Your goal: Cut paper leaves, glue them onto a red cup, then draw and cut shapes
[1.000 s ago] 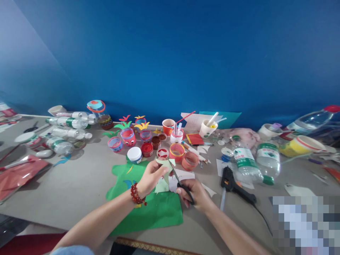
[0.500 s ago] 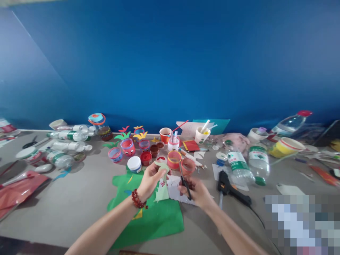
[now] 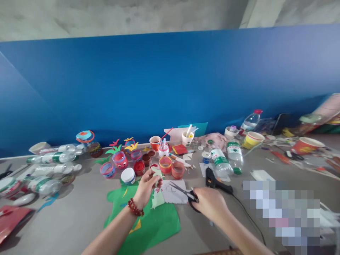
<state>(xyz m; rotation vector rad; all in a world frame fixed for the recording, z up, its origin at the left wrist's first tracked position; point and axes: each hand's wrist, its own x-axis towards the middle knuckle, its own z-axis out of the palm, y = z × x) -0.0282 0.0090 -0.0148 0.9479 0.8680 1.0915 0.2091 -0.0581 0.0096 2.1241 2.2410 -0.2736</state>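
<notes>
My left hand point(image 3: 145, 187), with a red bead bracelet on the wrist, pinches a pale green paper cut-out point(image 3: 157, 198) and holds it up over the green sheet point(image 3: 156, 223). My right hand point(image 3: 209, 203) grips black-handled scissors point(image 3: 184, 193). Their blades are apart and point left toward the cut-out, a short way from it. A white paper point(image 3: 174, 191) with a drawing lies under the scissors.
Painted pots and bottle-bottom crafts point(image 3: 127, 159) crowd the table's middle. Plastic bottles point(image 3: 53, 170) lie at the left, two more point(image 3: 225, 157) at the right. A black glue gun point(image 3: 215, 180) with its cord lies beside my right hand. Cups and tools point(image 3: 297, 148) fill the far right.
The view has tilted upward and shifted right. My right hand has drawn the scissors away from the cut-out and laid them lower, blades pointing left. My left hand still holds the cut-out.
</notes>
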